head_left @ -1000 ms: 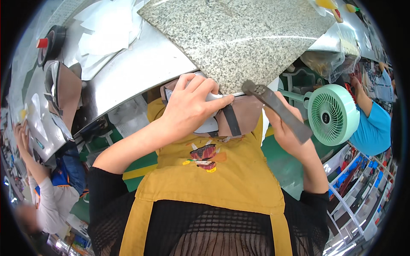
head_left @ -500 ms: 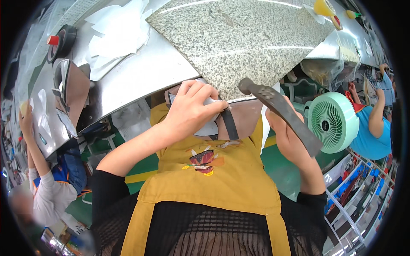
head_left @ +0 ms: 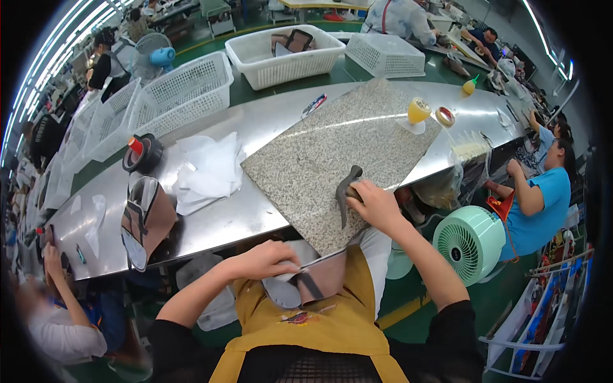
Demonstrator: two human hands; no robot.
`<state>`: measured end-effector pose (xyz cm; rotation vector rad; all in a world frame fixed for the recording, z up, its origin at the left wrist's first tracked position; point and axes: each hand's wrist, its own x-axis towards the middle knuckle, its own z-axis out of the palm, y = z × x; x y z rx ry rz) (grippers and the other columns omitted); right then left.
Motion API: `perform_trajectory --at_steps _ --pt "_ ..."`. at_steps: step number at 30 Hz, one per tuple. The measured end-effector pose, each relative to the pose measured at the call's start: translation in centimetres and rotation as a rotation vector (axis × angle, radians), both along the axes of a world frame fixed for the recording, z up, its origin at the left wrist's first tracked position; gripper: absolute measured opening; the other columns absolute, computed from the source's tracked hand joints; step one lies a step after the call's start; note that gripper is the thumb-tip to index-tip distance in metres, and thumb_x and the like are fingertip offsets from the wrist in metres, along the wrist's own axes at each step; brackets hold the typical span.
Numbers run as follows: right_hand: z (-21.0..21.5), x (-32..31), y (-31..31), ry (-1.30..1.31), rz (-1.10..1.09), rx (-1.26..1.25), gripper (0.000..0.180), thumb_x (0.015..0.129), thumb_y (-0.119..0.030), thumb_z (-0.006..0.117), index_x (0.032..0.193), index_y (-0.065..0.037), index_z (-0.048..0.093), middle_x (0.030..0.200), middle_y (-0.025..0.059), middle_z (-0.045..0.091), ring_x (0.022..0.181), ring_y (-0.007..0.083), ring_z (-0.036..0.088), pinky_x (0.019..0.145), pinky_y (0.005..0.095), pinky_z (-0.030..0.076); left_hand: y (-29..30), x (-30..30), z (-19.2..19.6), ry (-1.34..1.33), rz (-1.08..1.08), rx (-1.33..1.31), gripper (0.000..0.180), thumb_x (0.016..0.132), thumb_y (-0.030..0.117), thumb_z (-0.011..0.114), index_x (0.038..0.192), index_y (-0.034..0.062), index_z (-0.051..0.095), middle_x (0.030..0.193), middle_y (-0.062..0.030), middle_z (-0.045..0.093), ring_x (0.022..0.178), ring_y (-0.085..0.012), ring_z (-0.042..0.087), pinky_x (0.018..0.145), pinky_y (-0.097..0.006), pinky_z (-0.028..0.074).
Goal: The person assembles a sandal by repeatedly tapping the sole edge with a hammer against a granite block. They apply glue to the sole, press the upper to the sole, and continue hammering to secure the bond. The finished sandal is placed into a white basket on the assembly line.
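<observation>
My right hand [head_left: 378, 205] is closed round the handle of a dark metal hammer [head_left: 342, 195]. The long curved hammer head is over the near part of a speckled granite slab [head_left: 325, 153]; whether it touches the stone, I cannot tell. My left hand [head_left: 273, 260] is closed on the upper edge of a brownish-pink sewn leather piece [head_left: 327, 278] with a black strip and grey lining. That piece lies against my mustard apron [head_left: 300, 338], at the slab's near corner. My left fingertips are partly hidden.
White paper sheets [head_left: 207, 172], a black roll with a red top [head_left: 142, 153] and another sewn piece [head_left: 150, 220] are on the metal table [head_left: 262, 220], left of the slab. A yellow bottle [head_left: 418, 110] stands on its far right. A green fan [head_left: 469, 246] and a co-worker [head_left: 539, 198] are at right.
The view has tilted up, showing more of the table and crates. My right hand has brought the hammer over the slab. My left hand still grips the leather piece, whose position has shifted.
</observation>
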<state>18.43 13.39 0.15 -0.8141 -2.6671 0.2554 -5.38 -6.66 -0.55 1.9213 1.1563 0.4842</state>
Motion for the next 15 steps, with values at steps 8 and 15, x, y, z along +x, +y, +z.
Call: perform_trajectory --at_steps 8,15 --pt "-0.5 0.5 0.9 0.083 -0.043 0.233 0.032 0.075 -0.019 0.069 0.104 -0.008 0.06 0.103 0.0105 0.056 0.102 0.0303 0.053 0.085 0.0397 0.045 -6.3 -7.5 7.7 -0.227 0.285 -0.337 0.021 0.092 0.019 0.059 0.103 0.0021 0.064 0.097 -0.0033 0.064 0.092 -0.0096 0.056 0.082 -0.025 0.044" --pt "7.5 -3.1 -9.1 0.216 0.257 -0.867 0.039 0.087 -0.017 0.061 0.122 -0.003 0.052 0.111 0.0101 0.053 0.095 0.02 0.055 0.085 0.031 0.044 -3.1 -6.9 10.7 -0.577 0.896 -0.148 0.026 0.094 0.027 0.055 0.101 0.0026 0.06 0.085 0.0034 0.056 0.075 -0.0018 0.049 0.065 -0.017 0.041"
